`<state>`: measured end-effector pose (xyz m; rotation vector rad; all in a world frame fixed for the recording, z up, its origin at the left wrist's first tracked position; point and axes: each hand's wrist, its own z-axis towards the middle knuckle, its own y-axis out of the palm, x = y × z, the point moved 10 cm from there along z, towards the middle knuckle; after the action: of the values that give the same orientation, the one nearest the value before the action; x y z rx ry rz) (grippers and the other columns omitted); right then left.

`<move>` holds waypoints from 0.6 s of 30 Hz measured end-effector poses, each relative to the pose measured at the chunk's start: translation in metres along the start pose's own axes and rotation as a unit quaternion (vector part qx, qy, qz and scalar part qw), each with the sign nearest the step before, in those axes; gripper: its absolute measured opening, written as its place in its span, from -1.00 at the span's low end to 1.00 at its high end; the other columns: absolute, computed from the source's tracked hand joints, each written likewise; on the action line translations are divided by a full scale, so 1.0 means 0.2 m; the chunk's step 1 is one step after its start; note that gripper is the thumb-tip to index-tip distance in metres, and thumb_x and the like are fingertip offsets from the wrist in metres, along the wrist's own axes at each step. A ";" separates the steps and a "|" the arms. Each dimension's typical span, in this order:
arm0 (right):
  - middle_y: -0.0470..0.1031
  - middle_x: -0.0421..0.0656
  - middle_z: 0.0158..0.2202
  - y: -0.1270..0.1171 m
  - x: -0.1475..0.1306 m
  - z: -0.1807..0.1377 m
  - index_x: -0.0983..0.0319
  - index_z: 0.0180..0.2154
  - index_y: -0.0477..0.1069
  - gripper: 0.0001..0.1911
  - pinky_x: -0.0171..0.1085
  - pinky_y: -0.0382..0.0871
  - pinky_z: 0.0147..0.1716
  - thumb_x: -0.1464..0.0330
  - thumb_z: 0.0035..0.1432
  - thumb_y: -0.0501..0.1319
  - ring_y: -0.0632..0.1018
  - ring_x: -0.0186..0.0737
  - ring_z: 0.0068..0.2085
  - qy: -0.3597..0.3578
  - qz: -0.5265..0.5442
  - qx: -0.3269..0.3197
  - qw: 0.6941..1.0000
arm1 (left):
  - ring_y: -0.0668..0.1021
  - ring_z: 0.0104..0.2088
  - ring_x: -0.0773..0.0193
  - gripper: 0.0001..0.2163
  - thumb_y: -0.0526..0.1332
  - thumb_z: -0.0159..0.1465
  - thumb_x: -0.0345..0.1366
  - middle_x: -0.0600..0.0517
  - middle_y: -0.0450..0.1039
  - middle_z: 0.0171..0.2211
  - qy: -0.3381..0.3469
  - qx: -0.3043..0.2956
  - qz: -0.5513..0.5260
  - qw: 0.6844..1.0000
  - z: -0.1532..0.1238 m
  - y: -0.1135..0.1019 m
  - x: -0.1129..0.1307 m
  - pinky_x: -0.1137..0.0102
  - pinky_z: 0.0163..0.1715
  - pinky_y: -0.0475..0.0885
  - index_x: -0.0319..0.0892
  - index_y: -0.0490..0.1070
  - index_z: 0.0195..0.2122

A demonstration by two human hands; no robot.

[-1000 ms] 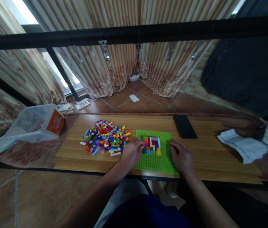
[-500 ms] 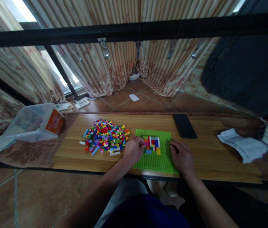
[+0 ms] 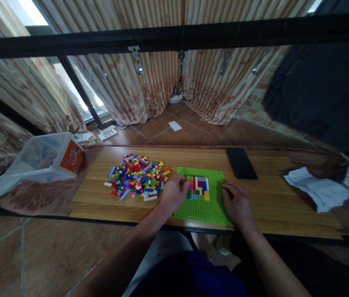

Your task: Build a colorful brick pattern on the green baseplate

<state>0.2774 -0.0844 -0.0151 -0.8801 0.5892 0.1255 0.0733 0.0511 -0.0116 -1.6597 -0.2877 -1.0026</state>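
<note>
A green studded baseplate (image 3: 205,214) lies on the table in front of me. On its upper part sits a patch of toy bricks (image 3: 201,184) in white, red, blue, yellow, orange and other colours. My left hand (image 3: 174,192) is over the plate's left edge, thumb beside the patch's left side and fingers a little apart; I see no brick between them. Along the right edge rests my right hand (image 3: 238,203), its thumb and bent fingers closed at the plate's rim. A heap of loose mixed bricks (image 3: 138,177) lies just left of my left hand.
A black phone (image 3: 241,163) lies beyond my right hand. Crumpled white paper (image 3: 316,187) is at the table's right. A clear plastic bin (image 3: 46,159) with an orange label lies on its side at the left. The wooden board (image 3: 100,202) ends at a dark front edge.
My left fingertips have drawn back slightly to the left from the pink brick at the patch's left side and spread a little. My right hand stays at the baseplate's edge.
</note>
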 end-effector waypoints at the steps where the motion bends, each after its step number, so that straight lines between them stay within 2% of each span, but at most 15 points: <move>1: 0.53 0.02 -0.16 0.00 0.00 0.00 0.25 -0.24 0.52 -0.70 -0.04 0.39 -0.06 0.24 0.23 0.08 0.49 -0.06 -0.09 0.000 -0.001 0.001 1.000 | 0.56 -0.36 0.27 -0.84 0.15 0.26 -0.23 0.02 0.55 -0.35 -0.006 -0.003 0.022 1.000 0.00 0.00 0.01 0.42 -0.35 0.39 -0.16 0.44 -0.23; 5: 0.53 0.03 -0.16 0.00 0.00 0.00 0.24 -0.23 0.52 -0.69 -0.02 0.38 -0.05 0.23 0.23 0.07 0.49 -0.05 -0.08 0.002 -0.003 -0.003 1.000 | 0.57 -0.31 0.22 -0.80 0.18 0.25 -0.16 0.03 0.57 -0.32 -0.027 -0.011 0.088 0.996 0.00 0.02 0.02 0.40 -0.33 0.37 -0.13 0.45 -0.21; 18: 0.53 0.03 -0.16 0.00 0.00 0.00 0.26 -0.23 0.52 -0.70 -0.04 0.39 -0.06 0.25 0.23 0.08 0.49 -0.07 -0.10 -0.008 -0.011 0.002 1.000 | 0.58 -0.28 0.22 -0.81 0.19 0.24 -0.14 0.05 0.57 -0.34 -0.067 -0.003 0.110 0.992 -0.01 0.03 0.00 0.40 -0.33 0.36 -0.09 0.45 -0.21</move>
<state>0.2768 -0.0854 -0.0150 -0.8799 0.5654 0.1108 0.0763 0.0468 -0.0147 -1.7265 -0.1866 -0.7296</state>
